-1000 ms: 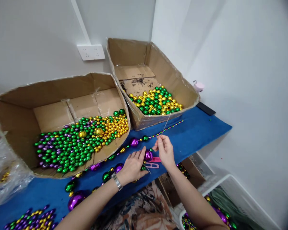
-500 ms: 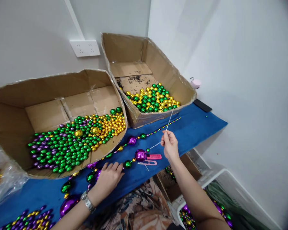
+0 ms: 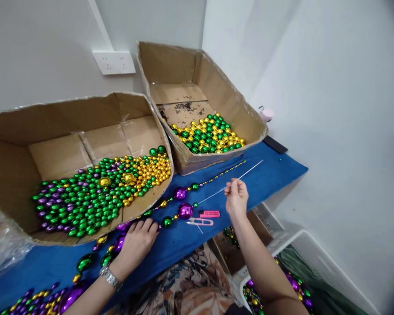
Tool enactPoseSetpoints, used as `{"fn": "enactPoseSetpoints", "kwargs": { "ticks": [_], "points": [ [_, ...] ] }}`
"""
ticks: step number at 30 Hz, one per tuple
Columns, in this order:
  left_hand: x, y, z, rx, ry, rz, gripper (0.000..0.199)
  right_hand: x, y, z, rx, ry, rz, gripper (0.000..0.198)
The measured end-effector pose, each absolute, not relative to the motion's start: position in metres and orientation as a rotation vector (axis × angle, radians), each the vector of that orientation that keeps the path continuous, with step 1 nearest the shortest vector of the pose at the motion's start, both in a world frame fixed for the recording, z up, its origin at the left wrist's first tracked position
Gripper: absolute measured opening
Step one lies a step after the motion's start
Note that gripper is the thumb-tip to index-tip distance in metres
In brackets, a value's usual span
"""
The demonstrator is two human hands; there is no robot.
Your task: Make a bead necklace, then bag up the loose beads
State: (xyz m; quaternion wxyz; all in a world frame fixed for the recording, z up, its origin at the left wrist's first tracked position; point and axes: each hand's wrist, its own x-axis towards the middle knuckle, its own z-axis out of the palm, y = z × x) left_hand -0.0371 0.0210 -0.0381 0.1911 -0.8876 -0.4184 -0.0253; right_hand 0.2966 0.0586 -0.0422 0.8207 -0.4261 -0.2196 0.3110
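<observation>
My right hand (image 3: 237, 197) pinches a thin white string (image 3: 213, 195) between thumb and fingers. One end of the string runs left to a small green bead; the other sticks out stiffly to the upper right. The string leads into a bead strand (image 3: 167, 222) with a large purple ball (image 3: 185, 211). My left hand (image 3: 139, 238), a metal watch on its wrist, curls over this strand farther left; its palm side is hidden. Behind lies a second bead length (image 3: 180, 193), tapering to tiny beads. Big purple and green balls (image 3: 85, 262) lie beside the left forearm.
Two cardboard boxes (image 3: 202, 162) of loose beads stand at the back of the blue table (image 3: 282, 164). Pink thread snips (image 3: 205, 222) and a pink-red labelled item (image 3: 210, 214) lie near my right hand. A white bin (image 3: 302, 236) with beads stands lower right. Loose beads (image 3: 36, 302) lie front left.
My left hand has moved left, pulling the strand and its large purple ball leftward. The string's free end has swung down from the box rim to the right.
</observation>
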Motion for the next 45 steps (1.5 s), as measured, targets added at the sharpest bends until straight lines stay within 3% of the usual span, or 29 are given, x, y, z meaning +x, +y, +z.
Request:
{"fn": "enactPoseSetpoints", "kwargs": {
  "ticks": [4,9,19,26,32,35,38,40,45],
  "points": [
    [-0.037,0.023,-0.039,-2.472,-1.189,-0.065,0.021,0.303,0.055,-0.038,-0.913,-0.466,0.699,0.049],
    [-0.034,0.024,-0.037,-2.498,-1.187,-0.195,0.027,0.295,0.042,-0.036,-0.929,-0.652,0.728,0.037],
    [-0.016,0.068,0.033,-2.709,-1.333,-0.897,0.022,0.273,0.010,-0.023,-1.112,-1.299,0.539,0.023],
    [-0.005,0.157,0.043,-2.474,-1.721,-0.652,0.019,0.259,0.005,-0.021,-1.061,-1.531,0.419,0.023],
    [-0.006,0.152,0.041,-2.534,-1.802,-0.885,0.019,0.246,-0.004,-0.020,-1.046,-1.724,0.242,0.025],
    [-0.007,0.128,0.045,-2.676,-1.923,-1.376,0.026,0.238,-0.007,-0.020,-1.036,-1.788,0.207,0.025],
    [-0.004,0.100,0.050,-2.673,-2.065,-2.541,0.025,0.231,-0.008,-0.022,-1.012,-1.846,0.176,0.025],
    [-0.001,0.086,0.052,-2.479,-2.102,-3.075,0.027,0.228,-0.008,-0.024,-1.009,-1.888,0.136,0.025],
    [0.005,0.071,0.052,-2.291,-2.180,-3.297,0.028,0.226,-0.008,-0.024,-1.068,-1.974,0.056,0.028]
  ]
}}
